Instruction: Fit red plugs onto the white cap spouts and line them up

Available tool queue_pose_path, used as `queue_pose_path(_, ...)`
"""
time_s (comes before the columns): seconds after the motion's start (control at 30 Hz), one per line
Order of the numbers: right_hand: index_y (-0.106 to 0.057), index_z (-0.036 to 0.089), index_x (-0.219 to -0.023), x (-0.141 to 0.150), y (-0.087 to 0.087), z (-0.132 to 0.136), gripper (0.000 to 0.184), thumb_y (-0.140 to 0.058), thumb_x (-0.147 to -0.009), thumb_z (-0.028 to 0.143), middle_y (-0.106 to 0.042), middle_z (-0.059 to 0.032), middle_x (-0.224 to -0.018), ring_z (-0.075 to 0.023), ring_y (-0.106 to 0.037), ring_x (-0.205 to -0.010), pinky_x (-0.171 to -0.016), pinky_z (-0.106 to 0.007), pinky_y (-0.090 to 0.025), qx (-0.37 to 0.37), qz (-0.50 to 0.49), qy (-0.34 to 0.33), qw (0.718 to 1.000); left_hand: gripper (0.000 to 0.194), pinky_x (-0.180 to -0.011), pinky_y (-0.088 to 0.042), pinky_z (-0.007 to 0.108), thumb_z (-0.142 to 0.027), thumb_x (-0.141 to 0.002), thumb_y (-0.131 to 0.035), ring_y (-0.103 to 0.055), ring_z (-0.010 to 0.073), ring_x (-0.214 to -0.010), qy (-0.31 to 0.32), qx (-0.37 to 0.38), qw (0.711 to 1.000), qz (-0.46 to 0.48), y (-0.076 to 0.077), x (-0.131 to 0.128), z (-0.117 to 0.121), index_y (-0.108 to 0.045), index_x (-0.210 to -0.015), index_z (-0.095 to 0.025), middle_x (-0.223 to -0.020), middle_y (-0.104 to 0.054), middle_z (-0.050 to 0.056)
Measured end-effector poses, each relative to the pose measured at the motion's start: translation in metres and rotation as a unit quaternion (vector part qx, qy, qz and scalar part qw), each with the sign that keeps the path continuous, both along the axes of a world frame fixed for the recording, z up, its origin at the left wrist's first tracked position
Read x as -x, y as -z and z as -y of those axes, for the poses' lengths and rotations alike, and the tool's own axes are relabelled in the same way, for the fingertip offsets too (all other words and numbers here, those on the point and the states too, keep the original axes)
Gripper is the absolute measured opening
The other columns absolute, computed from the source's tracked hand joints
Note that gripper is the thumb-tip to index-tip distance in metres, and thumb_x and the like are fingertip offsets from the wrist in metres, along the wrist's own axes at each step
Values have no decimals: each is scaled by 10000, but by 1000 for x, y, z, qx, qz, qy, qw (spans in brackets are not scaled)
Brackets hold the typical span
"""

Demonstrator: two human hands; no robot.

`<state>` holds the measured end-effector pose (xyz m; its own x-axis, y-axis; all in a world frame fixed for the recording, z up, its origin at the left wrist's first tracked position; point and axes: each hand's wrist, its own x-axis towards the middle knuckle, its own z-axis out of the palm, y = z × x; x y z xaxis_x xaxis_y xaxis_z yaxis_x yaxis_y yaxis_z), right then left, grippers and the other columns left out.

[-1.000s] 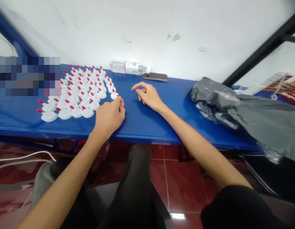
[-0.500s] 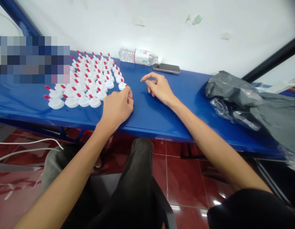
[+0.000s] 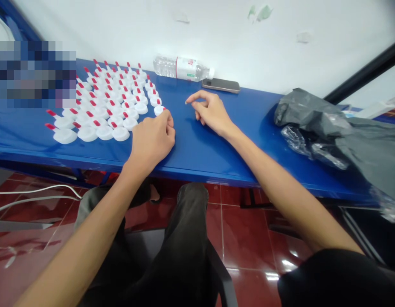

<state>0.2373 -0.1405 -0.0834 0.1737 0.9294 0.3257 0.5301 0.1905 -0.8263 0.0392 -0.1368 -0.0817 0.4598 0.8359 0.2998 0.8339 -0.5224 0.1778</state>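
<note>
Many white round caps with red-tipped spouts (image 3: pixel 104 132) stand in close rows on the left half of the blue table (image 3: pixel 197 149). My left hand (image 3: pixel 154 136) rests at the right front of these rows with its fingers curled in. Right behind its knuckles sits one cap (image 3: pixel 158 111), partly covered by the hand. Whether the curled fingers grip anything is hidden. My right hand (image 3: pixel 212 111) hovers over or rests on the table to the right, index finger stretched and bent, other fingers loosely curled, with nothing visible in it.
A clear water bottle (image 3: pixel 186 69) lies on its side against the white wall, beside a phone (image 3: pixel 221 85). Grey plastic bags (image 3: pixel 315 115) and clear wrapping (image 3: pixel 295 140) heap at the right. White cables (image 3: pixel 37 192) hang at the lower left. A pixelated area covers the far left.
The view has shifted slightly, so the caps and bottle appear a little further left and higher. Both hands keep nearly the same pose and place relative to the table.
</note>
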Motion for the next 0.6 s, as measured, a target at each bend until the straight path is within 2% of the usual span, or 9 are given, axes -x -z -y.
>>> queue_pose_path(0.13, -686, 213, -942, -2, 3, -3, 214, -526, -941, 71, -533, 84, -517, -63, -450, -383, -431, -179, -402, -8, -9, 1, 1000, 204, -679, -422, 353, -249, -941, -416, -672, 272, -813, 5, 3, 1000, 3, 0, 1, 0, -599, -1030, -270, -846, -702, 47)
queue_pose_path(0.3, -677, 222, -956, -6, 6, -5, 141, -556, -978, 154, -534, 81, -528, -64, -439, -376, -411, -177, -394, -13, -30, -13, 999, 214, -687, -429, 349, -230, -936, -408, -669, 262, -794, 12, 3, 1000, 12, 2, 1, -1, -596, -1031, -267, -842, -697, 47)
queue_pose_path(0.6, -685, 220, -966, -4, 4, -3, 158, -546, -978, 145, -543, 75, -527, -62, -442, -370, -398, -163, -371, -7, -33, -14, 999, 202, -669, -410, 326, -226, -925, -415, -665, 243, -766, 18, 12, 1000, 20, 3, 3, -3, -586, -1024, -268, -829, -699, 34)
